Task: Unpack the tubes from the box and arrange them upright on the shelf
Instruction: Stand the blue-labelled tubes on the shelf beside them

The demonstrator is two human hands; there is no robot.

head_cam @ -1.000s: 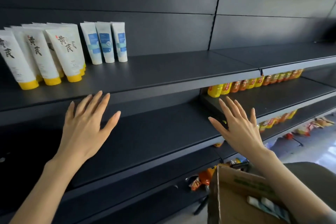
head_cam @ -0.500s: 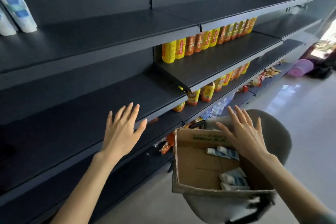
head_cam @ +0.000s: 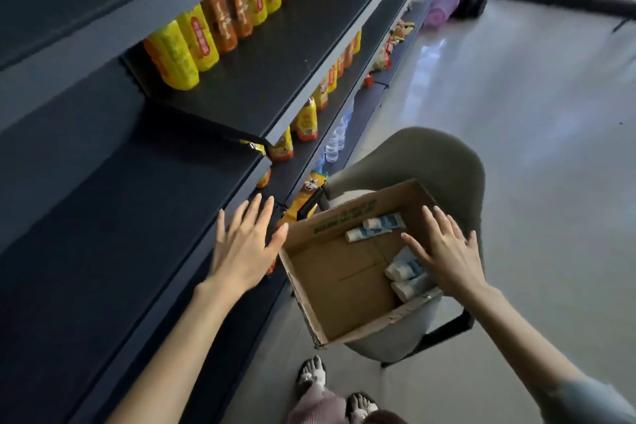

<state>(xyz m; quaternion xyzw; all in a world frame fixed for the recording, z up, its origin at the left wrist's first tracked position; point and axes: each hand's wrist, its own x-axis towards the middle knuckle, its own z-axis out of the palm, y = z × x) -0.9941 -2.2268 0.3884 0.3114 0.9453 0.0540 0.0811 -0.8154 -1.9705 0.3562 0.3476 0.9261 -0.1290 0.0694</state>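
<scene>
- The box [head_cam: 339, 280] was plain brown corrugated cardboard, open-topped, with green print along 1 inner flap and a frayed near corner; it sat on the rounded seat of a grey chair [head_cam: 437, 162].
- The tubes [head_cam: 406, 267] lay flat inside it: smooth white plastic with blue labels, 2 against the far wall and at least 2 more by the right wall.
- The left hand [head_cam: 246, 246] was flat and spread wide, empty, over the front lip of the dark matte metal shelf [head_cam: 113, 217], just beside the box's left edge.
- The right hand [head_cam: 447, 251] was likewise splayed and empty, above the box's right side, partly covering the nearer tubes; whether it touched them could not be told.
- Glossy yellow and orange bottles [head_cam: 206, 41] stood in a row on a higher shelf; the floor [head_cam: 516, 96] was pale and shiny.
- Compared with 0.5 s earlier, the view had tipped further down, so the box interior showed more fully and sandalled feet [head_cam: 311, 377] had come into view; the right hand had moved from the far rim to the right side.
</scene>
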